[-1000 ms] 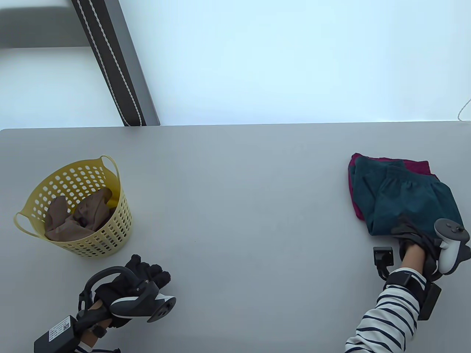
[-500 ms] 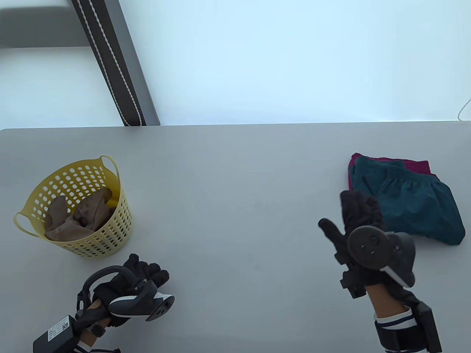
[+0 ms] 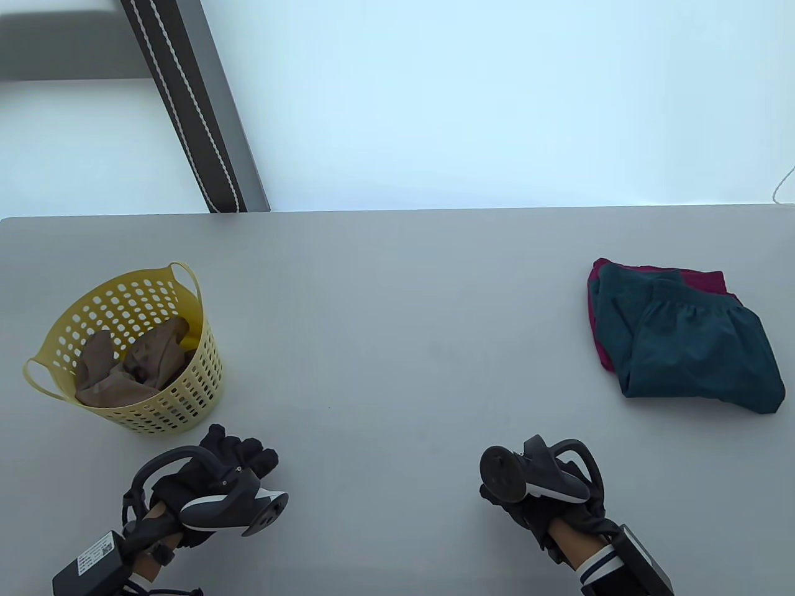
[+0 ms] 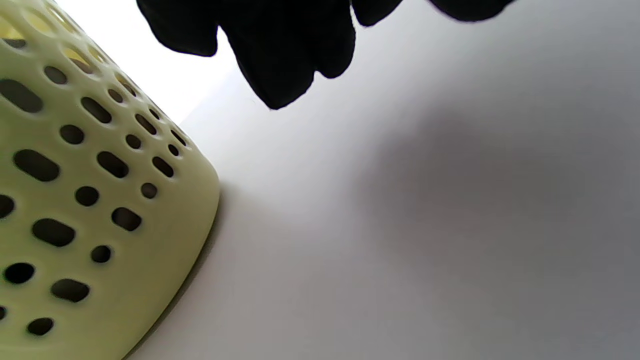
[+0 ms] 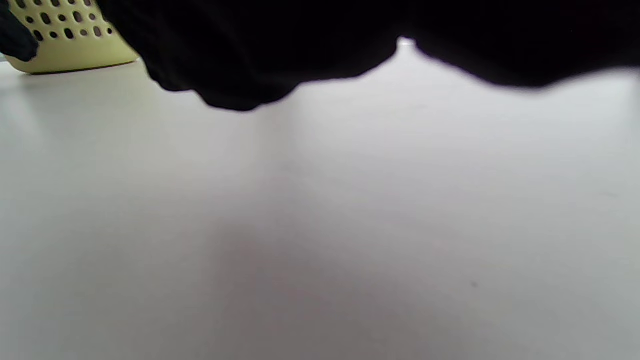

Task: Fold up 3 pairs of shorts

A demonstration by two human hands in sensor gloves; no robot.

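A grey table (image 3: pixel 397 323) was seen from above. Near its right edge, folded teal shorts (image 3: pixel 689 341) were stacked on folded magenta shorts (image 3: pixel 705 280). Toward the left edge, tan shorts (image 3: pixel 133 366) were left crumpled inside a yellow perforated basket (image 3: pixel 199 372). At the near edge, the left hand (image 3: pixel 205 481) was held just beside the basket, its fingers (image 4: pixel 280 55) loosely curled and holding nothing. The right hand (image 3: pixel 540 496) was held well apart from the stack; its finger position could not be told.
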